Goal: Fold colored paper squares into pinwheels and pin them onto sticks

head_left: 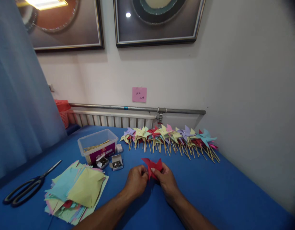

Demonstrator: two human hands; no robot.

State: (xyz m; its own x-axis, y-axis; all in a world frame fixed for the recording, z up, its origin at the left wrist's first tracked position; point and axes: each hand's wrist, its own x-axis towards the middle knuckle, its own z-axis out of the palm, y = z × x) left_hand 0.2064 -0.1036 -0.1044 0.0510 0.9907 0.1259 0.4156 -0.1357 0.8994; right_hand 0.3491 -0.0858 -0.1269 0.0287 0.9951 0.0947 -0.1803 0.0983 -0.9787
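Note:
A red paper pinwheel (152, 166) is held up between both hands above the blue table, its pointed blades folded in. My right hand (168, 180) pinches it from the right, with the thumb pressed near its centre. On the other side my left hand (137, 180) is closed, its fingertips at the pinwheel's left edge; whether a stick or pin is between those fingers is hidden. Behind the hands lies a long row of finished pinwheels (165, 132) in several colours, with their thin sticks pointing toward me.
To the left, a pile of coloured paper squares (86, 188) lies near scissors (30, 188). Behind it stand a clear plastic tub (97, 137) of sticks and small open boxes of metal pins (117, 164). A wall, a radiator (111, 120) and a blue curtain (20, 89) border the table.

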